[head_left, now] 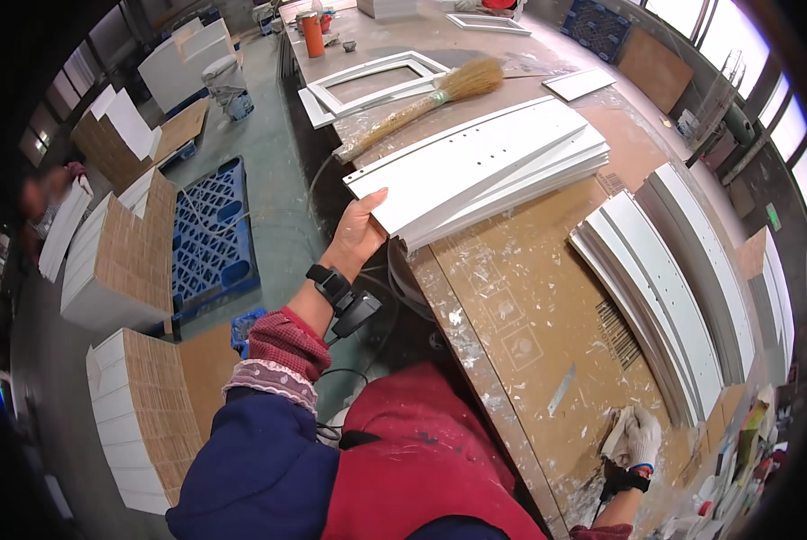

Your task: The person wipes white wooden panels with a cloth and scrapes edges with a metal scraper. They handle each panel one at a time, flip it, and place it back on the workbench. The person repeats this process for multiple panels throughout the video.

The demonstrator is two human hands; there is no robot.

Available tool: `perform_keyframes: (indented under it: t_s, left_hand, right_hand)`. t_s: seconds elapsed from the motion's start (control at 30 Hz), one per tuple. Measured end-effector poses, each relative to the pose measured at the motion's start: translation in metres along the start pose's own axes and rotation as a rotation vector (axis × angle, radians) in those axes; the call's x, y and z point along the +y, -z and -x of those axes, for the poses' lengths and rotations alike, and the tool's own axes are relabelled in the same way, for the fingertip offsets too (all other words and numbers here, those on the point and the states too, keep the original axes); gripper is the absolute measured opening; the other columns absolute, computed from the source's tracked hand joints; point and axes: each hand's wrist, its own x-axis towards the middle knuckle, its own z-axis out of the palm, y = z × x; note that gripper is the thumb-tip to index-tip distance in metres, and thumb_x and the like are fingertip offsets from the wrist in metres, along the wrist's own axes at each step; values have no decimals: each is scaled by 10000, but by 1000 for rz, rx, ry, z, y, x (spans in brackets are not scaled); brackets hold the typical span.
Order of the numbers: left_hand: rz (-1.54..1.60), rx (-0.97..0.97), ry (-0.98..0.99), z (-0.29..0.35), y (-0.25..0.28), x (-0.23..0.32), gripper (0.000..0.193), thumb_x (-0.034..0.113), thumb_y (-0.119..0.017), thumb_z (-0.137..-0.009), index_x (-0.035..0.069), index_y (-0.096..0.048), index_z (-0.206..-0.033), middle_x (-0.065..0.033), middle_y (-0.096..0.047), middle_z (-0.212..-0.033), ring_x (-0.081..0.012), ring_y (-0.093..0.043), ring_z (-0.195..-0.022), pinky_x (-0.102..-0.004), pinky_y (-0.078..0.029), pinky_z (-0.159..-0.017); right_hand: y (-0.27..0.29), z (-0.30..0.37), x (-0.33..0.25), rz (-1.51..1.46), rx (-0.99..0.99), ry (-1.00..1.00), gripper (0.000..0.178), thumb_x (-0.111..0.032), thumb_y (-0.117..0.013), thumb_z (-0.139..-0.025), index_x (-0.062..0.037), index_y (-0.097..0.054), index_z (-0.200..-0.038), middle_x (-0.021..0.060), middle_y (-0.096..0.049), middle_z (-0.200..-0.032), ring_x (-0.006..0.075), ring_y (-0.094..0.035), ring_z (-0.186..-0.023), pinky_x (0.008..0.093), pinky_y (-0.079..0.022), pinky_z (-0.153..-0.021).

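Observation:
A stack of white panels with small dark holes [480, 157] lies fanned out at the table's far left edge. My bare left hand [360, 236] grips the near left end of the top panel, thumb on its face and fingers at the end, partly hidden underneath. Low on the right, my right hand [642, 438], in a white work glove, is closed on a crumpled off-white rag [617, 439] near the tabletop. Between that hand and the panels, a flat scraper-like blade [562, 390] lies on the cardboard-covered table [484, 315].
Curved white panels [660, 297] stand stacked along the table's right side. Beyond the near stack lie a straw brush [471, 81], white frames [376, 83] and an orange bottle [312, 36]. On the floor left are a blue pallet [210, 234] and panel stacks [142, 414].

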Motion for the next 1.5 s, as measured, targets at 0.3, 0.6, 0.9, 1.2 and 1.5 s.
perform_keyframes:
  t_s: [0.3,0.6,0.9,1.2,1.5]
  left_hand:
    - [-55,-85,30,-8,1,6,422,135,-602,-847,-54,-476,-1203,-140,-585,-1136,-237,-582,-1045,-365,-465,-932]
    - [-76,130,161,-15,2,14,344,69,-598,-847,-65,-503,-1149,-154,-587,-1128,-253,-579,-1051,-379,-459,-955]
    - [-971,237,338,-15,-13,36,801,771,-474,-731,-14,-633,-711,-137,-599,-548,-167,-565,-401,-222,-357,-330]
    - [-1420,256,361,-26,-20,51,882,842,-290,-729,11,-509,-530,-168,-593,-525,-186,-562,-377,-256,-379,-330]
    - [-1505,359,324,-14,-6,81,836,724,-329,-825,-66,-603,-817,-194,-669,-792,-210,-641,-566,-271,-454,-425]
  right_hand:
    - [-1,-2,2,-68,-8,-8,259,-178,-585,-777,-32,-641,-983,239,-617,-903,407,-573,-863,452,-452,-750]
    - [1,-3,0,-114,24,27,284,-179,-594,-767,-25,-634,-1003,248,-613,-917,412,-565,-894,447,-447,-777]
    - [8,1,-6,-98,-26,-43,307,-180,-586,-771,-26,-626,-1033,252,-608,-939,412,-562,-901,445,-445,-784]
    - [9,3,-6,-72,-42,-90,331,-205,-602,-785,-26,-620,-1064,230,-616,-989,390,-568,-946,431,-445,-821]
    - [11,17,30,-174,-28,-189,371,-193,-591,-795,-23,-579,-1125,234,-605,-1006,385,-556,-976,428,-434,-854]
